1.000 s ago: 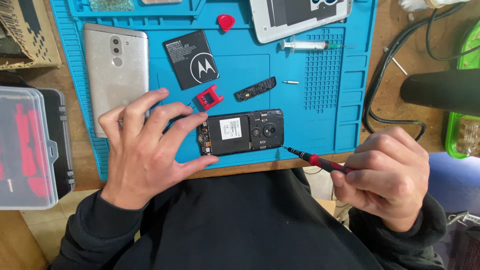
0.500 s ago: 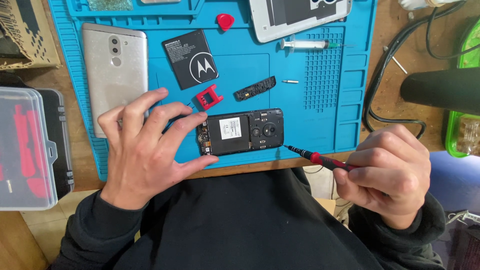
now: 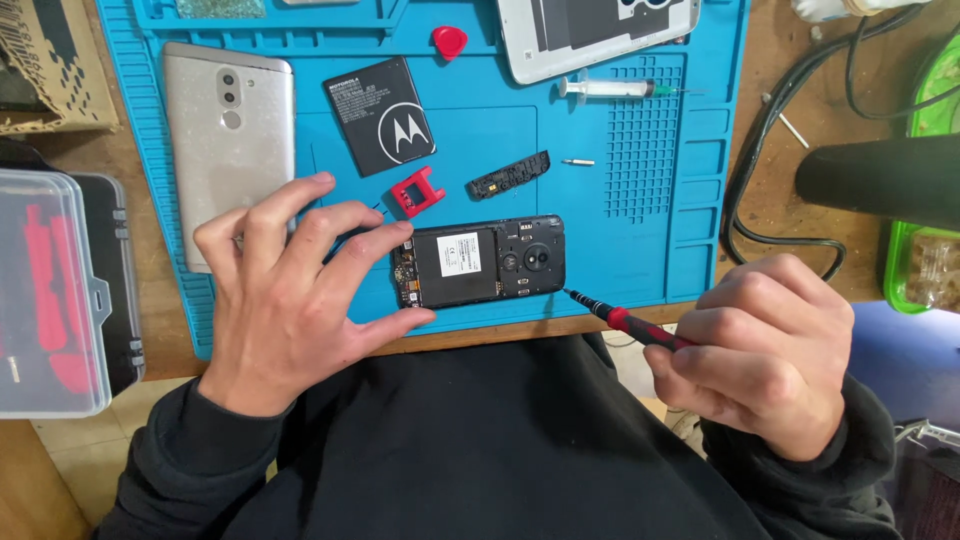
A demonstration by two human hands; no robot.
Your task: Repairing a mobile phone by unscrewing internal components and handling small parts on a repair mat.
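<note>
A blue work mat (image 3: 640,260) covers the wooden tabletop (image 3: 790,200). On its left part lies a silver phone (image 3: 228,140), face down, with a black battery (image 3: 385,115) just beside it. Near the mat's front edge lies the opened phone (image 3: 480,262), its black inner frame showing. The left hand (image 3: 290,300) pinches the opened phone's left end, fingers (image 3: 375,240) above and thumb below. The right hand (image 3: 760,350) is curled tight around a red-and-black screwdriver (image 3: 625,320), whose tip meets the opened phone's lower right corner. A small red clip (image 3: 417,192) lies just above it.
</note>
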